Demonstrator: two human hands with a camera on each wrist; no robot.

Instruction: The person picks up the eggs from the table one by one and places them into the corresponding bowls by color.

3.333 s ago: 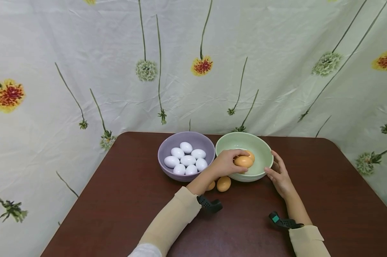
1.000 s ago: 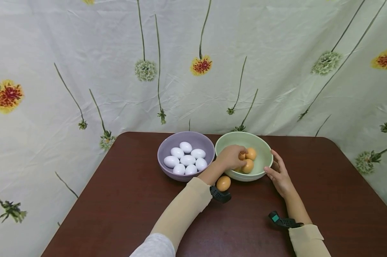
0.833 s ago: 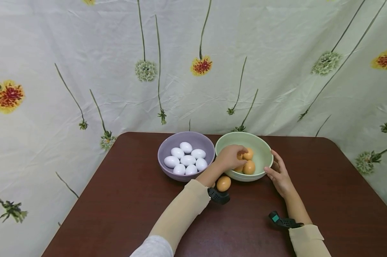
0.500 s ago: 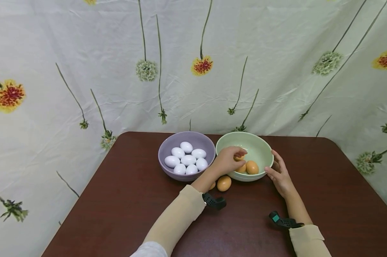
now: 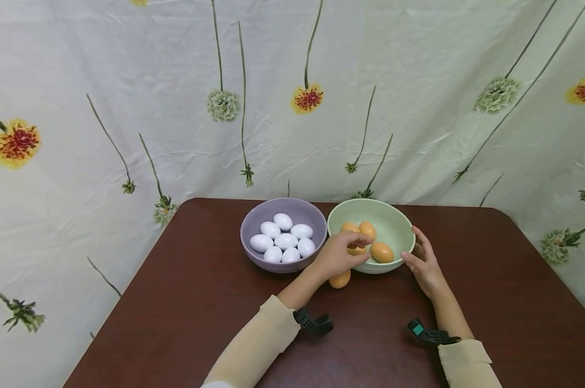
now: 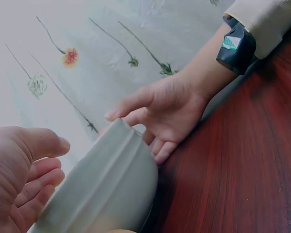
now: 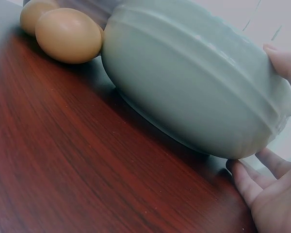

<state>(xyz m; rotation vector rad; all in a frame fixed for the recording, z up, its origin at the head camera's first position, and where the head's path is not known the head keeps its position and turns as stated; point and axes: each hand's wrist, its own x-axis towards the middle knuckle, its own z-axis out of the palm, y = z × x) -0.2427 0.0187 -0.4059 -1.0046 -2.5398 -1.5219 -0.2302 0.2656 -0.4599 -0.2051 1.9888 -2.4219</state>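
Observation:
Over the near left rim of the light green bowl (image 5: 396, 229) hovers my left hand (image 5: 338, 254), thumb and fingers parted and loosely bent. The left wrist view shows nothing in that hand. Several brown eggs (image 5: 382, 252) lie inside the bowl; one shows in the gap between my left thumb and fingers. My right hand (image 5: 425, 269) steadies the bowl's right side. In the right wrist view its thumb is at the rim and its fingers (image 7: 245, 182) are under the base. Two brown eggs (image 7: 69, 36) sit on the table against the bowl's outside, one partly behind the other.
A purple bowl (image 5: 253, 213) with several white eggs (image 5: 286, 241) stands directly left of the green one. Both are near the far edge of the dark red-brown table (image 5: 200, 302). Behind hangs a pale flowered cloth (image 5: 176, 64).
My left hand let go of the eggs and drew back toward the bowl's near left rim. Brown eggs in the bowl have shifted and spread. The right hand stays in place.

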